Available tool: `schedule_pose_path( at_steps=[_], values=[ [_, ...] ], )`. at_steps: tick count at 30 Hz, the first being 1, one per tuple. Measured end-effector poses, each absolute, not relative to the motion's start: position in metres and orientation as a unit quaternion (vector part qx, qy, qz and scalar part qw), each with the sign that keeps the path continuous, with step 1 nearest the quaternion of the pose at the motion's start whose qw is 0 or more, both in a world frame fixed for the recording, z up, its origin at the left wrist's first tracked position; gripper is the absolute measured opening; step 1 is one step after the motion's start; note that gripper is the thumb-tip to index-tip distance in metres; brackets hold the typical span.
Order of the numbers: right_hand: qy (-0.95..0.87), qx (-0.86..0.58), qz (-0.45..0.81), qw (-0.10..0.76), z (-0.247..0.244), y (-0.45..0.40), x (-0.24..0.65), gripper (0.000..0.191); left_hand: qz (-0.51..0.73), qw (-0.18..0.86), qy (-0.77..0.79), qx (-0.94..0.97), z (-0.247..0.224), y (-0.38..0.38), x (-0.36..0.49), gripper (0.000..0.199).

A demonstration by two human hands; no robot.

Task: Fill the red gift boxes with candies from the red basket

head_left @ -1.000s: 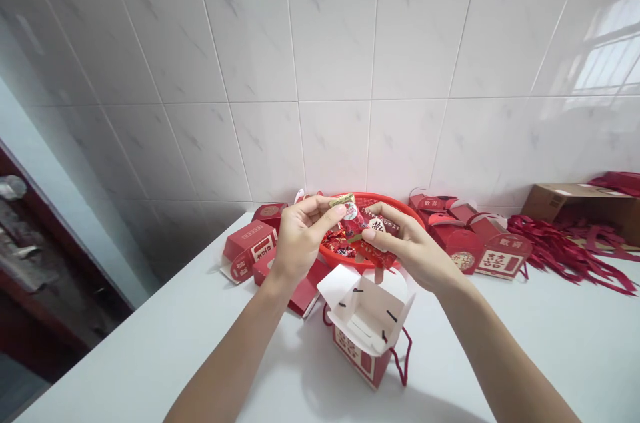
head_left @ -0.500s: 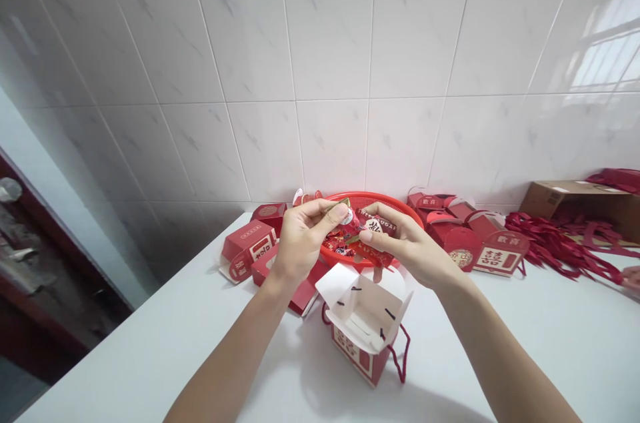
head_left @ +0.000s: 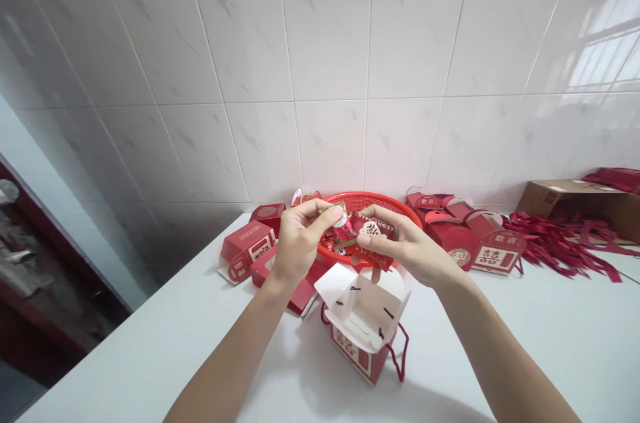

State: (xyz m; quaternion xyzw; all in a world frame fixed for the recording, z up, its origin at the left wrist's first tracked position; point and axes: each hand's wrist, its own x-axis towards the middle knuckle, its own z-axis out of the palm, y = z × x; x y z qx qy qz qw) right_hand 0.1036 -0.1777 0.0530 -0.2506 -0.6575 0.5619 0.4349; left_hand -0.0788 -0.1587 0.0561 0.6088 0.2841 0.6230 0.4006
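Note:
Above the near-left rim of a red plastic basket (head_left: 365, 197), my left hand (head_left: 303, 233) pinches a small wrapped candy (head_left: 341, 217) with gold and white on it. My right hand (head_left: 405, 243) grips a red packet (head_left: 373, 229) printed "SWEET SUGAR", with another thin wrapped piece by its fingertips. More red-wrapped candies (head_left: 334, 244) lie in the basket, between the hands. Below the hands stands an open red box (head_left: 367, 316) with white inside, flaps spread and dark red cord handles; no candy shows inside it.
Closed red boxes (head_left: 247, 248) stand left of the basket, and more red boxes (head_left: 457, 239) stand at its right. Dark red ribbons (head_left: 550, 246) lie beside a cardboard carton (head_left: 565, 197) at the far right. A tiled wall rises behind the white table (head_left: 190, 343).
Both hands keep their grips with only slight movement. The other person's fingers at the right edge have gone out of view.

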Motion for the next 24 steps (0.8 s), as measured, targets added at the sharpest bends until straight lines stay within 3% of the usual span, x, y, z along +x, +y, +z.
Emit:
schedule_pose_path(
  at_steps=[11, 18, 24],
  values=[
    [-0.635, -0.267, 0.532, 0.492, 0.053, -0.17, 0.122, 0.022, 0.564, 0.447, 0.288, 0.632, 0.053, -0.151, -0.079, 0.018],
    [-0.633, -0.282, 0.511, 0.508, 0.051, -0.168, 0.124, 0.023, 0.449, 0.48, 0.315, 0.685, 0.053, -0.156, -0.077, 0.01],
    [-0.637, -0.275, 0.517, 0.501, 0.054, -0.17, 0.122, 0.025, 0.434, 0.437, 0.341, 0.71, 0.052, -0.158, -0.072, 0.025]
  ],
)
